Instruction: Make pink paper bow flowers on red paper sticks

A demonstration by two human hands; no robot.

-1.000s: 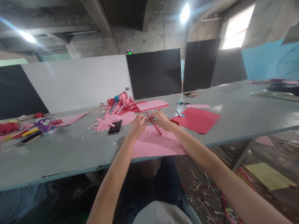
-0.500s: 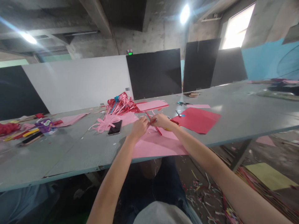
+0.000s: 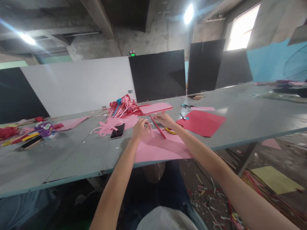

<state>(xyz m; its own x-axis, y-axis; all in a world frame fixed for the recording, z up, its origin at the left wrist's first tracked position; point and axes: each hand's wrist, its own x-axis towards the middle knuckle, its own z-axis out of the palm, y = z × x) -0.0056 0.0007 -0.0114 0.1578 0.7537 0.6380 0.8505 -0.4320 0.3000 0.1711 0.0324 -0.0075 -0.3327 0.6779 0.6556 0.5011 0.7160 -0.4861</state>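
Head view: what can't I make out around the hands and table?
In the head view:
Left hand: too blurred to tell whether its grip closes on the pale pink strip.
Right hand: too small to tell what, if anything, it pinches.
Yellow and red item: middle hidden by the right wrist.
Purple packet: print too small and blurred to read.
Red bundle: cut off by the left picture edge.

Red stick [image 3: 159,129], pink sheet [image 3: 159,150], black phone [image 3: 117,131]

Green sign [image 3: 133,55], purple pack [image 3: 45,127]: lettering unreadable (too small).
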